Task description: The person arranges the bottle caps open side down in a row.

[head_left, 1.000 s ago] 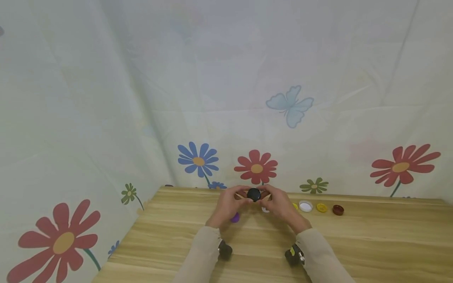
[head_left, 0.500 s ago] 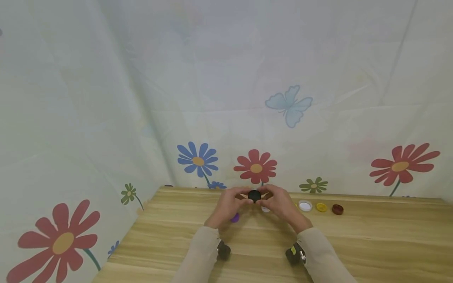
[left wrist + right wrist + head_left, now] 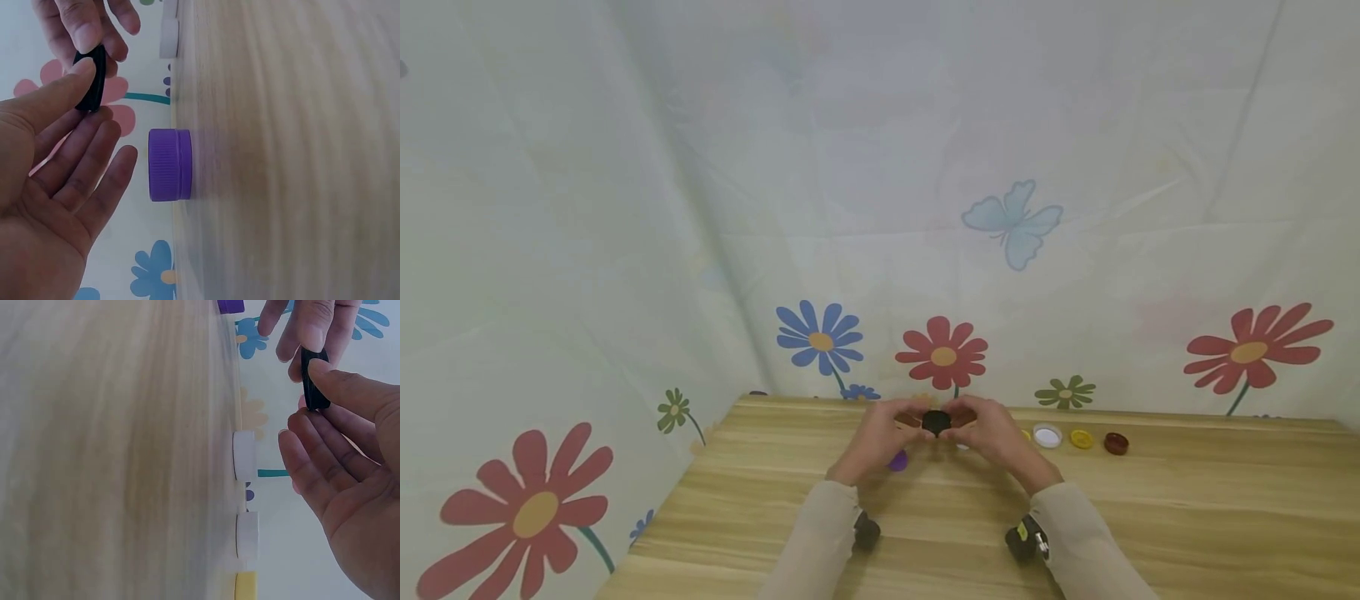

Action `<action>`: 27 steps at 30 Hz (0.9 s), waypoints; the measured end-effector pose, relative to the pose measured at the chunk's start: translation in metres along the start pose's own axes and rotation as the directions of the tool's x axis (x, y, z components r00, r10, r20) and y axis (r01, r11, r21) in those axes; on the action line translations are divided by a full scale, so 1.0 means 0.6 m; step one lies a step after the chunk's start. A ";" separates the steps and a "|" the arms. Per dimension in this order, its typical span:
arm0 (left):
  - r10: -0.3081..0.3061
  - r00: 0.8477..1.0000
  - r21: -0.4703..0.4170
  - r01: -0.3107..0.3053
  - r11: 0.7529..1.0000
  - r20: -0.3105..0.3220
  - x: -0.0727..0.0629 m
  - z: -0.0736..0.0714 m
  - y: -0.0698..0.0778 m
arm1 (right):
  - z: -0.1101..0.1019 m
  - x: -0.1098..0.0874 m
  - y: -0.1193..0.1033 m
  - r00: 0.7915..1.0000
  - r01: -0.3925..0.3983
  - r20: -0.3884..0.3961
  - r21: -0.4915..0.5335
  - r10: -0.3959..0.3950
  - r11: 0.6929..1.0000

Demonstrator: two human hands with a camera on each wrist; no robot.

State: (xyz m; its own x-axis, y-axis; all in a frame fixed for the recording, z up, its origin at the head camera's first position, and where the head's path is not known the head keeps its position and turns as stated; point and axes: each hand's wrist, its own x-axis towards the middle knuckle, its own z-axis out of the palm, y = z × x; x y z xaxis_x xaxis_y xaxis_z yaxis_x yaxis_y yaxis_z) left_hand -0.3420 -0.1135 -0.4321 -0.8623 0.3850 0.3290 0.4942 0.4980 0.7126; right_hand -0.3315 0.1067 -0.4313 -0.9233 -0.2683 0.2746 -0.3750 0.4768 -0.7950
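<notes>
Both hands hold a small round black cap (image 3: 936,422) just above the far part of the wooden table. My left hand (image 3: 880,435) pinches its left side between thumb and fingers, and my right hand (image 3: 992,432) pinches the right side. In the left wrist view the black cap appears edge-on, thin and dark, with the thumbs on its near face. A ribbed purple bottle cap (image 3: 169,165) stands on the table near the left hand. Below the right hand are white caps (image 3: 244,456), partly hidden by that hand in the head view.
To the right of the hands, a white cap (image 3: 1047,436), a yellow cap (image 3: 1082,439) and a dark red cap (image 3: 1116,443) lie in a row on the wooden table (image 3: 940,533). A flower-printed curtain (image 3: 880,208) hangs behind the table's far edge.
The black cap has tilted in the fingers, so its glossy round face shows differently. Both hands have sunk very slightly. The caps on the table have not moved.
</notes>
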 end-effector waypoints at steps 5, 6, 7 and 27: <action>-0.023 0.999 0.002 0.023 1.000 0.026 -0.002 -0.004 -0.005 | 0.005 0.000 0.000 0.999 -0.032 0.020 0.011 0.032 0.999; -0.027 0.999 0.001 0.026 1.000 0.034 -0.003 -0.006 -0.005 | 0.006 -0.001 -0.001 0.999 -0.032 0.026 0.011 0.032 0.999; -0.022 0.999 0.003 0.022 1.000 0.040 -0.003 -0.007 -0.006 | 0.007 -0.002 -0.001 0.999 -0.031 0.034 0.011 0.031 0.999; -0.074 0.985 0.007 0.074 0.997 0.157 -0.015 -0.024 -0.034 | 0.030 -0.009 -0.010 0.989 0.060 0.133 -0.024 -0.057 0.998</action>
State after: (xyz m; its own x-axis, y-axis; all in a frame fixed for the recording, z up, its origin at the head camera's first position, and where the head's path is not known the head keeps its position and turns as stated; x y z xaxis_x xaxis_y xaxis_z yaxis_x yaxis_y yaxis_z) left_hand -0.3459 -0.1383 -0.4408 -0.8683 0.4645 0.1741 0.4302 0.5302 0.7306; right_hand -0.3229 0.0904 -0.4377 -0.8814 -0.4039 0.2449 -0.4319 0.4794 -0.7640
